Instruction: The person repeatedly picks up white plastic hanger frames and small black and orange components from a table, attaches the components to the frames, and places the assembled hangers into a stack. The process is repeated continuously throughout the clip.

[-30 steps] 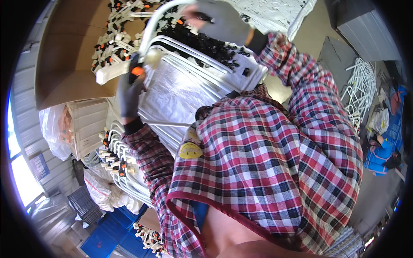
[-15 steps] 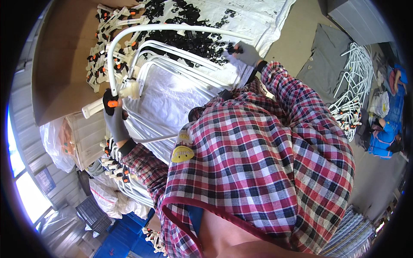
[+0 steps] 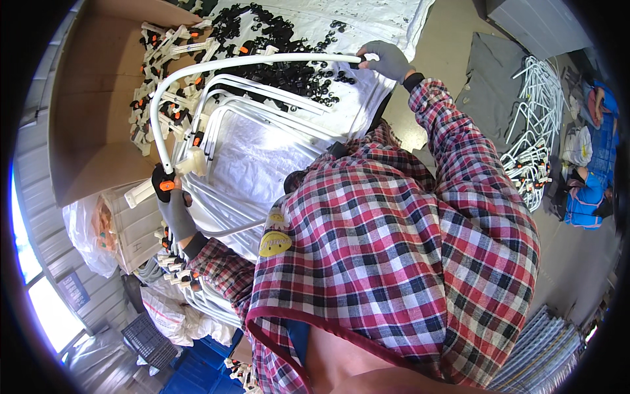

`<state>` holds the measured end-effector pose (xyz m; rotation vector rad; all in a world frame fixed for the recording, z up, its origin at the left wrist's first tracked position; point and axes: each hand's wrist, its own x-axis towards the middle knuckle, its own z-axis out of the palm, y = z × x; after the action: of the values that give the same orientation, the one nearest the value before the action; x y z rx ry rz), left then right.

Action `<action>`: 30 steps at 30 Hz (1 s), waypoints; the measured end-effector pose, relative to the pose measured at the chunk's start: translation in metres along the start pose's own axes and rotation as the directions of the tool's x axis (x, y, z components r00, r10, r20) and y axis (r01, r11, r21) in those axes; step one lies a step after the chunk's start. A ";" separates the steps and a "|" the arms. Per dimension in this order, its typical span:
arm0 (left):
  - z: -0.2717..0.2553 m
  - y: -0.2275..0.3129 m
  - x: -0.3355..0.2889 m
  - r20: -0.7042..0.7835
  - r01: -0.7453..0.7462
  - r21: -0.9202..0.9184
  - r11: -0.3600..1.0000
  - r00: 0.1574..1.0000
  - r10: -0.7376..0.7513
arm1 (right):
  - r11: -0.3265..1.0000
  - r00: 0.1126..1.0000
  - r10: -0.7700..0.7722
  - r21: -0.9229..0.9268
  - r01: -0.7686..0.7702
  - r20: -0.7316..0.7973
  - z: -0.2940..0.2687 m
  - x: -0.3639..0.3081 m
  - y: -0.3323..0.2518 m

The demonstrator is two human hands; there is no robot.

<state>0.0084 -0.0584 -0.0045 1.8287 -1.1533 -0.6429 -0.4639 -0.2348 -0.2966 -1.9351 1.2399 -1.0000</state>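
Note:
I hold a long white bent tube [image 3: 216, 65] between both gloved hands. My left hand [image 3: 174, 207] grips its lower end, where a white plastic joint with a black and orange clip [image 3: 165, 184] sits. My right hand [image 3: 388, 59] grips the far end of the tube at the upper right. The tube arches over a stack of similar white bent tubes [image 3: 262, 115] lying on a white sheet [image 3: 262, 164]. My plaid shirt fills the middle and lower part of the view.
A heap of small black plastic parts [image 3: 282, 39] lies on the sheet at the top. White fittings with orange and black clips [image 3: 164, 52] lie on brown cardboard [image 3: 92, 118]. More white tubes [image 3: 535, 131] are piled right. Blue crates [image 3: 197, 354] stand below.
Both hands have swung the tube outward: my right hand moved right along the top, my left hand dropped lower at the left. The view shifted, showing more sheet and black parts.

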 end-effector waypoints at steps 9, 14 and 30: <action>-0.041 -0.037 -0.004 0.079 -0.006 -0.168 0.986 0.997 0.020 | 0.673 0.760 -0.131 0.620 -0.404 0.637 -0.032 0.018 -0.012; -0.056 -0.052 -0.015 0.046 -0.063 -0.201 0.978 0.996 0.073 | 0.740 0.741 -0.166 0.579 -0.342 0.650 -0.037 0.022 -0.043; 0.042 0.052 0.028 0.462 0.001 -0.096 0.995 0.886 0.044 | 0.920 0.935 -0.343 -0.169 0.353 0.086 -0.020 0.143 -0.236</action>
<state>-0.0357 -0.1106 0.0202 1.6219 -1.4208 -1.1479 -0.3355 -0.2837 -0.0566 -2.3696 1.0036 -1.0261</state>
